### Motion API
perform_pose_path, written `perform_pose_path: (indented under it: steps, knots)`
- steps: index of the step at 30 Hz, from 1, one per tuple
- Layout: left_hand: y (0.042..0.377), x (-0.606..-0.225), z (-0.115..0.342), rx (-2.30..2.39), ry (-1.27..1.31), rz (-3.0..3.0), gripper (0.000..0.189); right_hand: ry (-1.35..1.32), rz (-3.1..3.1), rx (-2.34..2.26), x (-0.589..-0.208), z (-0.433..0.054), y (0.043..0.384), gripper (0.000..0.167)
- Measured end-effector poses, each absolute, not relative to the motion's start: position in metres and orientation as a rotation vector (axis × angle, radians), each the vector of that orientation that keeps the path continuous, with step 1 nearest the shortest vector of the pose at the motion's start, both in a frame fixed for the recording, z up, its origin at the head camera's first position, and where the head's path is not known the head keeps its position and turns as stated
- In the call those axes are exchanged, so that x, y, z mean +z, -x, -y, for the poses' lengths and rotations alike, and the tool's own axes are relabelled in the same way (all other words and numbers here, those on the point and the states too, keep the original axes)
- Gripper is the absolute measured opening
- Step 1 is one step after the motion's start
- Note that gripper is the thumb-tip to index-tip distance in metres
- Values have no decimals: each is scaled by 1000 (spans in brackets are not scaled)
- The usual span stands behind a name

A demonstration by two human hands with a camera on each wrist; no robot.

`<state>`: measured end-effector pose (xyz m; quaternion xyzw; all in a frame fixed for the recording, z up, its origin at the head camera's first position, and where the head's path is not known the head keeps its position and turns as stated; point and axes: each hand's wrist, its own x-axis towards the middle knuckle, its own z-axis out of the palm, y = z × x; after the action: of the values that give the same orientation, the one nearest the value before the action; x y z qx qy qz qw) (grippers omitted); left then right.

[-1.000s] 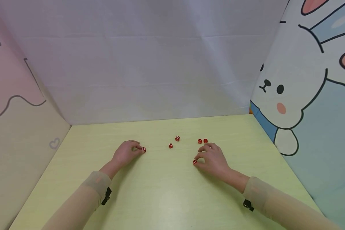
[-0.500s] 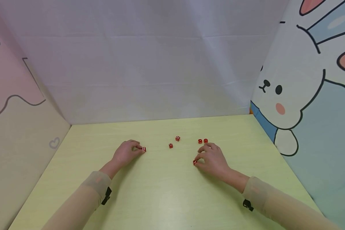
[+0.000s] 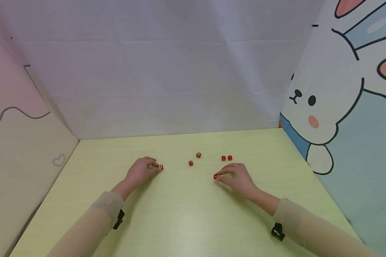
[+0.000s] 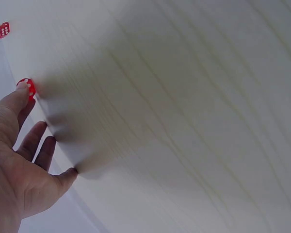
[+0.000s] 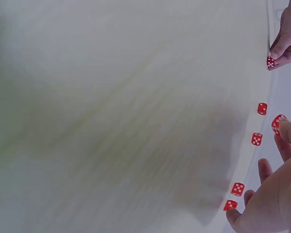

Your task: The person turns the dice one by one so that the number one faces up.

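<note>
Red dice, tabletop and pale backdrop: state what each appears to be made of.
Red dice: probably plastic, glossy; smooth faces, rounded corners and bright glints suggest it.
Tabletop: wood or a wood-look laminate, satin; grain-like lines and a soft light patch show, but real or printed grain is unclear.
Backdrop: likely fabric or thin sheeting, mostly dull; creases cross it.

The dice [image 3: 191,163] look glossy plastic, the tabletop [image 3: 167,217] wood-grained.

we distinguish white-pipped red dice [image 3: 191,163], a faintly grained, pale yellow-green desk [image 3: 180,221], beige sleeves [image 3: 87,219], a pink-and-cream left wall [image 3: 16,153], a lilac-grey backdrop [image 3: 167,71], and a black-outlined white rabbit [image 3: 334,96] on pale blue.
</note>
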<state>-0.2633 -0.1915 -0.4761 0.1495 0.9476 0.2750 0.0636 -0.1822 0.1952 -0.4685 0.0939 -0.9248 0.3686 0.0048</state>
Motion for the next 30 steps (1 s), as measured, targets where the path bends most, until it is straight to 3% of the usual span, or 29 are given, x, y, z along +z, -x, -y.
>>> perform_pose_path:
  steps: [16,30]
  knots:
    - [264,-478,193,848,-444,-2857,28,-51,2870,1269,-485,-194,181,19]
    - [264,-478,193,844,-450,-2860,28,-74,2894,1247,-490,-194,176,16]
